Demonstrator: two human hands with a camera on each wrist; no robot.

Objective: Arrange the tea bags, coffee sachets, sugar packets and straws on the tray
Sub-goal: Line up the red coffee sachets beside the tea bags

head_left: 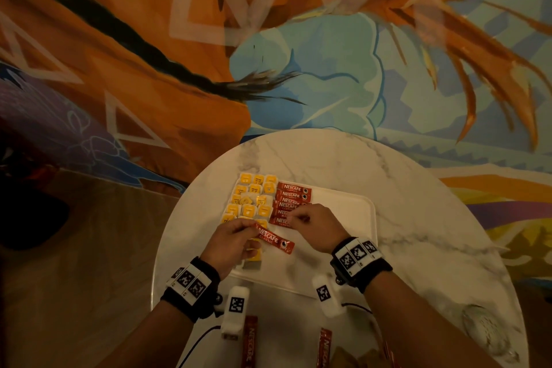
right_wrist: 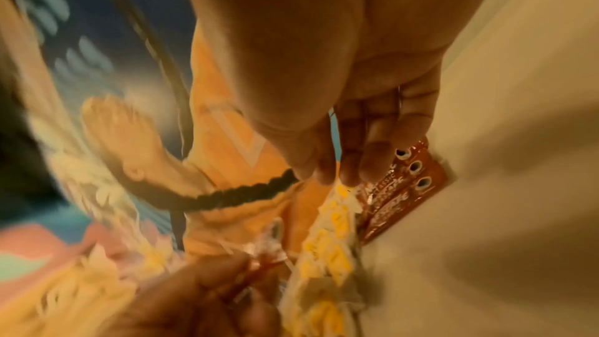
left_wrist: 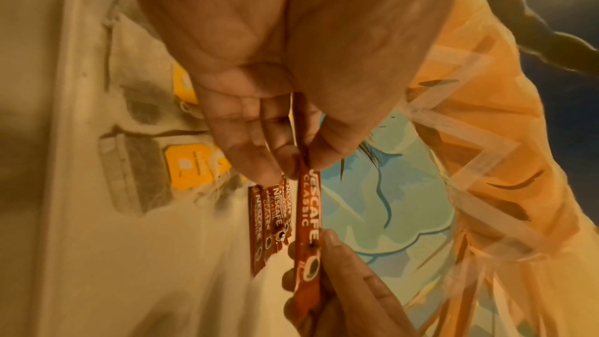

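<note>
A white tray (head_left: 352,206) lies on the round marble table (head_left: 418,188). Yellow-tagged tea bags (head_left: 249,197) fill its left part in rows. Beside them lies a column of red coffee sachets (head_left: 291,196). My left hand (head_left: 254,227) pinches one end of another red sachet (head_left: 274,240), held slanted just above the tray's near left part; the pinch (left_wrist: 303,163) on this sachet (left_wrist: 308,214) shows in the left wrist view. My right hand (head_left: 295,218) hovers over the near end of the column with relaxed fingers (right_wrist: 343,176) that hold nothing, tips at the sachets (right_wrist: 405,188).
Two loose red sachets (head_left: 249,340) (head_left: 324,346) lie at the table's near edge. Two white tagged devices (head_left: 236,312) (head_left: 327,296) with a black cable sit between my wrists. A clear glass (head_left: 484,329) stands at the near right. The tray's right half is bare.
</note>
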